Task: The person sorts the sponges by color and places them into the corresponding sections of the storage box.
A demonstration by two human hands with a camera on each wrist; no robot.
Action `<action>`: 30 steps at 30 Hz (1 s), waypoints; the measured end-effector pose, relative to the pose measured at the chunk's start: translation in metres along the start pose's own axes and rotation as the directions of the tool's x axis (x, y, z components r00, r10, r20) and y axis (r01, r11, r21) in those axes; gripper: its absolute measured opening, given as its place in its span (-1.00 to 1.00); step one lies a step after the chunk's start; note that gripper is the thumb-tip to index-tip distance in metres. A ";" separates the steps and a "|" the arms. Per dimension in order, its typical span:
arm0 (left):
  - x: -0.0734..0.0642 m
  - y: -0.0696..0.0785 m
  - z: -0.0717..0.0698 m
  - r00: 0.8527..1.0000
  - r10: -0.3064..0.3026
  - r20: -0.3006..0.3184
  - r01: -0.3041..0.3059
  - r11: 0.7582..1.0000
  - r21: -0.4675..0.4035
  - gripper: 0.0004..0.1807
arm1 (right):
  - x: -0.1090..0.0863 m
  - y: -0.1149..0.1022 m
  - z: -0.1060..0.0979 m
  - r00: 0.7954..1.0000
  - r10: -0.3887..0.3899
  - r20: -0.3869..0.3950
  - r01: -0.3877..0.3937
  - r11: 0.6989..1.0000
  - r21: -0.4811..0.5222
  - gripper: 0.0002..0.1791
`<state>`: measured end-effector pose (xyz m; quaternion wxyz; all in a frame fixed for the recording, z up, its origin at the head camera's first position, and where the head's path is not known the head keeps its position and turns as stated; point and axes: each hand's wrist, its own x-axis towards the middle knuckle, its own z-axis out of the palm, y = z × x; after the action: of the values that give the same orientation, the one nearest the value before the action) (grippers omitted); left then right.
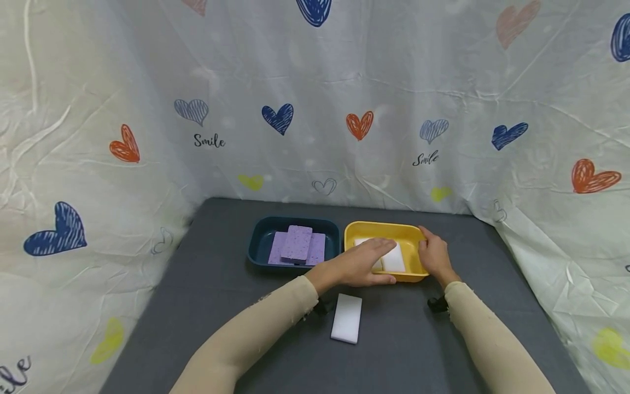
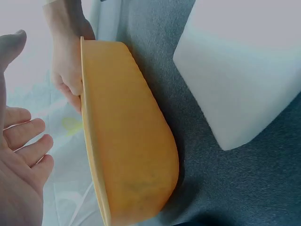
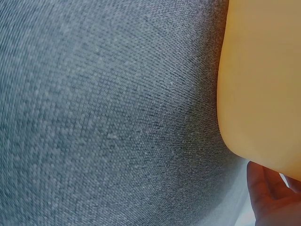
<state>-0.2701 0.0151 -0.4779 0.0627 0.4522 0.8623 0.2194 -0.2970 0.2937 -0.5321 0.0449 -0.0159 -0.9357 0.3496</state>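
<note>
My right hand (image 1: 435, 255) grips the right rim of a yellow tray (image 1: 415, 241), its thumb near the far right corner. Over the tray's near left side hovers my left hand (image 1: 361, 262), fingers extended and holding nothing; the left wrist view shows its fingers (image 2: 28, 136) apart from the tray wall (image 2: 127, 127). White sponge blocks (image 1: 395, 259) lie inside the tray, partly hidden by the left hand. Another white sponge block (image 1: 346, 318) lies flat on the table in front of the tray. In the right wrist view the fingers (image 3: 263, 188) touch the tray's edge.
Left of the yellow tray stands a dark blue tray (image 1: 258, 241) with purple sponges (image 1: 297, 243), one stacked on top of the others. A dark grey cloth (image 1: 394, 350) covers the table. A white curtain printed with hearts (image 1: 315, 148) hangs behind and on both sides.
</note>
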 end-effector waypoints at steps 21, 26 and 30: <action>-0.027 0.023 0.014 0.987 0.147 0.061 -0.149 0.989 0.018 -0.02 | 0.000 -0.001 0.000 0.999 -0.032 -0.021 0.031 0.999 -0.027 -0.37; -0.029 0.026 0.022 0.981 0.173 0.090 -0.176 0.984 0.029 0.01 | -0.001 -0.002 0.001 0.999 -0.027 -0.019 0.026 0.999 -0.021 -0.37; -0.032 0.027 0.029 0.976 0.194 0.100 -0.197 0.980 0.017 0.02 | -0.002 -0.003 0.001 1.000 -0.012 -0.014 0.012 1.000 -0.012 -0.37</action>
<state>-0.2220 0.0118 -0.4952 0.0769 0.5457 0.8124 0.1907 -0.2948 0.2908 -0.5312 0.0533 -0.0130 -0.9375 0.3437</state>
